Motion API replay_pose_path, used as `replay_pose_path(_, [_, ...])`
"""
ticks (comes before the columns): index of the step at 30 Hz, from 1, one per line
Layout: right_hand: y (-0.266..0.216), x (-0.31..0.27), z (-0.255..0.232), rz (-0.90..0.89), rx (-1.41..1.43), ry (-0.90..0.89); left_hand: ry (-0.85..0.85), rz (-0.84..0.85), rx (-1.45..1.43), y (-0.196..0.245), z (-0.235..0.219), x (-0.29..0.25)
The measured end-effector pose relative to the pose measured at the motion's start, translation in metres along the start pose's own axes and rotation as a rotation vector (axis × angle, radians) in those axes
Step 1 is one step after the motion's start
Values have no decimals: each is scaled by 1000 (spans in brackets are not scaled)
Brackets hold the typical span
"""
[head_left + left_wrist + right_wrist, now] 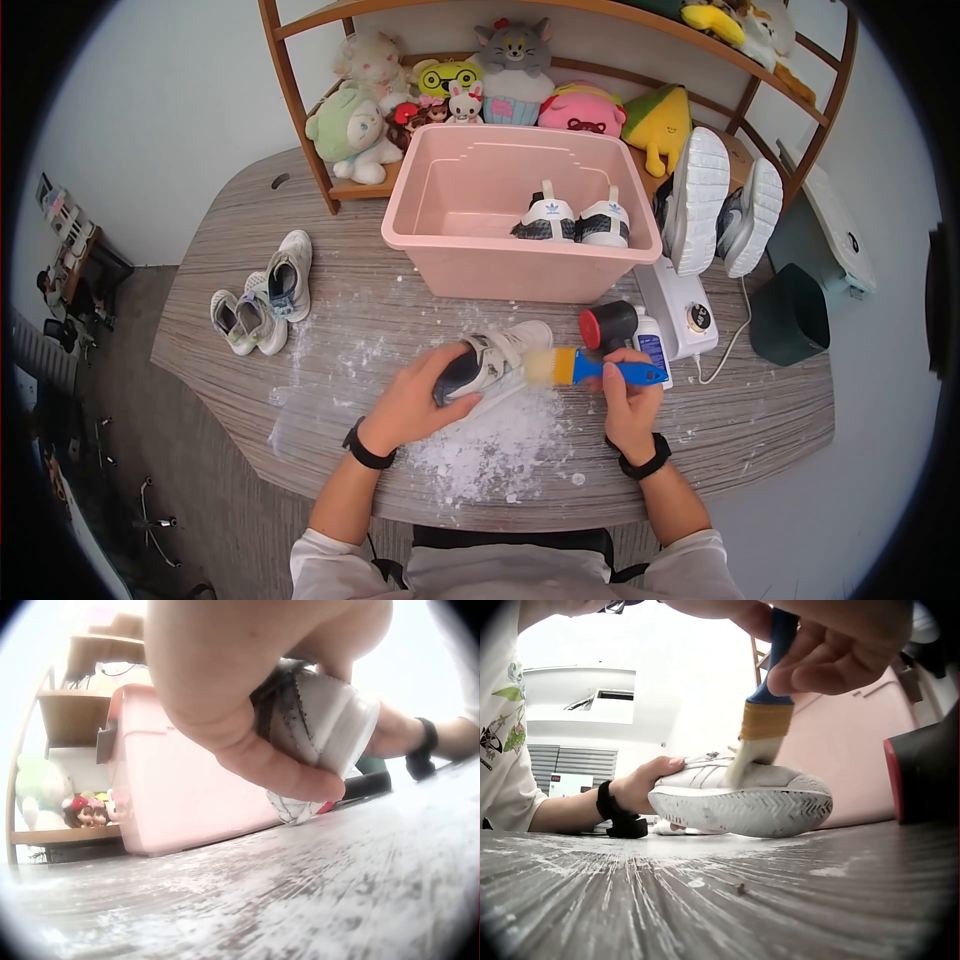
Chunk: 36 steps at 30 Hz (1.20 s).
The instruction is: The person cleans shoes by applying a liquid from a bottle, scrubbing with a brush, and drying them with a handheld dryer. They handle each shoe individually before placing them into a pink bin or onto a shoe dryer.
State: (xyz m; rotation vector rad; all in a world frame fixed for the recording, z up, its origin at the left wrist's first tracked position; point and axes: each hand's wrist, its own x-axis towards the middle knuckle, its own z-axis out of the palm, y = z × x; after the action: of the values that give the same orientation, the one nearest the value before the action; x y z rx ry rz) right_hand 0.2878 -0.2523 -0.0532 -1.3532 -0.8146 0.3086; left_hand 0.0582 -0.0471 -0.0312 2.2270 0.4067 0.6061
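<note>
My left hand [425, 394] grips a white sneaker [520, 340] by its heel and collar, thumb on the near side. In the right wrist view the sneaker [742, 802] is tilted, its grooved sole facing the camera. A paintbrush with a blue handle [640, 373], a yellow band and pale bristles [540, 366] is held in my right hand [630, 405]. The bristles [750, 761] press against the upper near the toe. White powder [490, 455] lies thick on the table below the shoe.
Behind stands a pink bin [520, 270] holding a pair of sneakers [548, 222]. To its right, shoes [697, 200] sit upended on a white device [680, 310]. A black-and-red cylinder [610, 325] and a bottle [652, 345] are near my right hand. Smaller shoes [265, 300] stand left.
</note>
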Motion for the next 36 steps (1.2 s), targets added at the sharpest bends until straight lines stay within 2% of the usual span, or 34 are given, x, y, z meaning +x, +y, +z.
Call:
replay_pose_path(3, [2, 4, 2, -7, 3, 92, -14, 1, 5, 1, -1, 1])
replay_pose_path(9, [-1, 5, 4, -30, -16, 167, -7, -6, 13, 2, -1, 0])
replay_pose_path(12, [3, -1, -4, -114, -3, 94, 5, 6, 31, 1, -2, 0])
replay_pose_path(18, [0, -3, -4, -138, -8, -59, -14, -5, 79, 1, -2, 0])
replay_pose_path(19, [-1, -2, -2, -136, -6, -60, -34, -25, 111, 0, -2, 0])
replay_pose_path(21, [-4, 2, 1, -22, -29, 52, -53, -47, 122, 3, -3, 0])
replay_pose_path(25, [1, 2, -1, -63, -57, 81, -88, -101, 108, 8, -5, 2])
replay_pose_path(27, [5, -2, -8, -115, 24, -2, -71, -107, 83, 4, -4, 2])
replay_pose_path(31, [0, -5, -9, -102, 159, -123, -51, -80, 49, 2, -4, 2])
replay_pose_path(33, [-2, -4, -11, -110, 232, -277, -49, -64, 60, 1, -4, 2])
replay_pose_path(34, [-3, -3, -11, -111, 230, -279, -46, -50, 73, 1, -3, 2])
replay_pose_path(36, [-3, -2, -12, -60, 271, -407, -38, -23, 88, 2, -2, 2])
